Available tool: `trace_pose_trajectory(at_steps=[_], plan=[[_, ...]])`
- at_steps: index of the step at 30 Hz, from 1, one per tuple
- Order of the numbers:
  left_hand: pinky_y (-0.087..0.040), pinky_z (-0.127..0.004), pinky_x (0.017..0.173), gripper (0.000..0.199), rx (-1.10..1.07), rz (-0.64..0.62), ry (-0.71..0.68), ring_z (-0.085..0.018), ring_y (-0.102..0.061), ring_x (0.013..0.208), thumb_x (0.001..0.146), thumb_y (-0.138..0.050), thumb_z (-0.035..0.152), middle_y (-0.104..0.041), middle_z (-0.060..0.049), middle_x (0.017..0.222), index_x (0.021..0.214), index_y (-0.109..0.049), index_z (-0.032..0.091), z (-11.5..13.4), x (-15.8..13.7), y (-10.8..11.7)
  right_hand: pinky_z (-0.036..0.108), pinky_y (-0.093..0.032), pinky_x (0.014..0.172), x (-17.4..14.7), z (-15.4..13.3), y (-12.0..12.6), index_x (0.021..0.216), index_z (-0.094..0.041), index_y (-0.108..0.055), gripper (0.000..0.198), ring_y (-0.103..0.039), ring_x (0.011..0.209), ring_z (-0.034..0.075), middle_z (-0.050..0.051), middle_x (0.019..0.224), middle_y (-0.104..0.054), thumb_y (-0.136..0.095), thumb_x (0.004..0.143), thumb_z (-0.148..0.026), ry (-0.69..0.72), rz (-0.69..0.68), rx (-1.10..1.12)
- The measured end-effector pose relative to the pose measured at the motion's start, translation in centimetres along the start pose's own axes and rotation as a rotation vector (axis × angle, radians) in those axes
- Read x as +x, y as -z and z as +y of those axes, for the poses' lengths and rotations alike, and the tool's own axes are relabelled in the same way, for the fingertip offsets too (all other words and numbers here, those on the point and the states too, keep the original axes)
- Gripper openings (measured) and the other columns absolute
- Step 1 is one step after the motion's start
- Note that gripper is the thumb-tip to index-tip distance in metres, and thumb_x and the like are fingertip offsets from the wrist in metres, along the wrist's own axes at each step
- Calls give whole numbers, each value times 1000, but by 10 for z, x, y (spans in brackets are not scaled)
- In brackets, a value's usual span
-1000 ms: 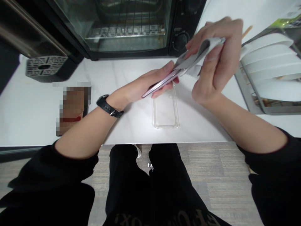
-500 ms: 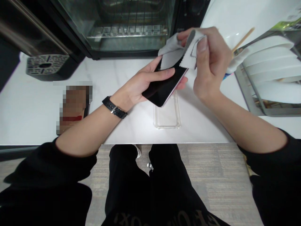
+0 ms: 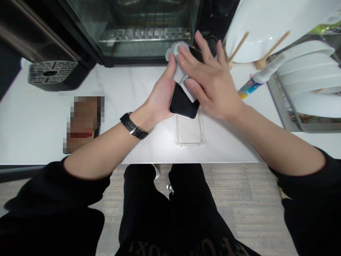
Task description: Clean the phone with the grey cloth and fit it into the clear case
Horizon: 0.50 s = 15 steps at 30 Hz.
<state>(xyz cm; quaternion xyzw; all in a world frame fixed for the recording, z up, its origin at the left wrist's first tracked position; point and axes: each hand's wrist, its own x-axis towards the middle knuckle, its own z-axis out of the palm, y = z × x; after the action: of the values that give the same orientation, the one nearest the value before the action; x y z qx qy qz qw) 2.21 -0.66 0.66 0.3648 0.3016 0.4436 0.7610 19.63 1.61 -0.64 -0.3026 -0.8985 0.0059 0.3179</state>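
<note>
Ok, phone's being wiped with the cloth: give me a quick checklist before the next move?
1. Phone gripped by the left hand: ok.
2. Cloth pressed flat on the screen under the right hand: ok.
3. Screen wiped clean: cannot tell, mostly covered.
4. Clear case lying free on the counter, below the phone: ok.
5. Tube close to the right wrist, apart from it: ok.

The right hand (image 3: 210, 83) hides most of the cloth (image 3: 178, 73) and the phone (image 3: 184, 104)'s upper half.
</note>
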Motion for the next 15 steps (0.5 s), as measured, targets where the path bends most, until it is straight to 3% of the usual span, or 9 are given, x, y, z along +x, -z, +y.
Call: trace_pose_trajectory(at_steps=[2, 5, 8, 11, 15], plan=[[-62, -38, 93, 73, 23, 28, -44, -27, -78, 110, 114, -16, 67, -83, -7, 96, 142, -68, 26, 1, -1, 0, 74, -13, 146, 0, -5, -3, 175, -42, -38, 60, -25, 178, 34, -6, 181, -43, -33, 116, -47, 85, -38, -13], [-61, -40, 98, 77, 56, 26, -125, -30, -75, 123, 111, -22, 75, -82, -9, 101, 139, -69, 22, 3, -5, 4, 77, -12, 145, 1, -10, -7, 177, -30, -35, 65, -26, 177, 39, 2, 183, -41, -35, 116, -50, 217, -75, -8], [-60, -46, 104, 87, 130, 101, -184, -34, -70, 133, 109, -17, 78, -81, -11, 103, 136, -72, 16, 5, -9, 7, 75, -10, 146, 2, -13, -7, 176, -34, -39, 63, -26, 177, 37, 1, 183, -42, -42, 115, -52, 238, -145, 35], [-62, -48, 105, 90, 102, 156, -170, -37, -67, 139, 101, -26, 87, -83, -14, 115, 138, -71, 18, 8, -8, 10, 75, -11, 146, 2, -17, -2, 173, -32, -44, 60, -28, 176, 36, 2, 180, -48, -41, 117, -52, 264, -183, 56], [-63, -46, 103, 92, 30, 216, -256, -30, -68, 140, 108, 1, 75, -74, -14, 144, 141, -63, 18, 13, -1, 15, 72, -10, 148, 1, -16, 3, 169, -35, -51, 56, -31, 176, 33, -3, 174, -55, -36, 118, -54, 252, -126, 32]])
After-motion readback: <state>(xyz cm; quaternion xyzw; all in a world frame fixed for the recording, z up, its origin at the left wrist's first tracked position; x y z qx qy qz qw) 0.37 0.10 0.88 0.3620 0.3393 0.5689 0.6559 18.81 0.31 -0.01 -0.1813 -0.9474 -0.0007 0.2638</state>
